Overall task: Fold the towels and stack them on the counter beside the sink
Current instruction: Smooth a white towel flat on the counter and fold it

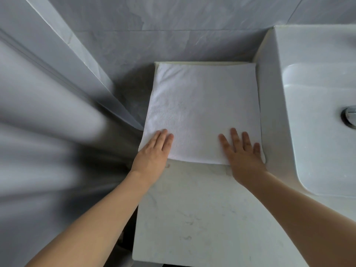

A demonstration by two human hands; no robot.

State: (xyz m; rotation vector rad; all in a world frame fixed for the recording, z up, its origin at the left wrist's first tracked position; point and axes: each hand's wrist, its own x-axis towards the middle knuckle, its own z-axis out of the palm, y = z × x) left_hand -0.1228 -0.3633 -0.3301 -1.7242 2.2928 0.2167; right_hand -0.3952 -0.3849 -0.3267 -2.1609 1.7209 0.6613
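Two bare forearms, sleeveless to the frame's lower edge; left hand (pixel 154 151) and right hand (pixel 243 154) ungloved, without rings or watch (short, unpainted nails).

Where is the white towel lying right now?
In the head view, the white towel lies flat on the counter, left of the sink, against the wall.

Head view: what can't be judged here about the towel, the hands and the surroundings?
- Towel: number of folded layers, or whether others lie beneath it; only the top face shows.
- Left hand thumb: hidden behind the hand at the towel's edge.
- Sink: cut off by the right edge; the metal fitting is partly out of frame.
- Left side: blurred grey streaks, unidentifiable.
- Counter: near end cut off by the bottom edge.
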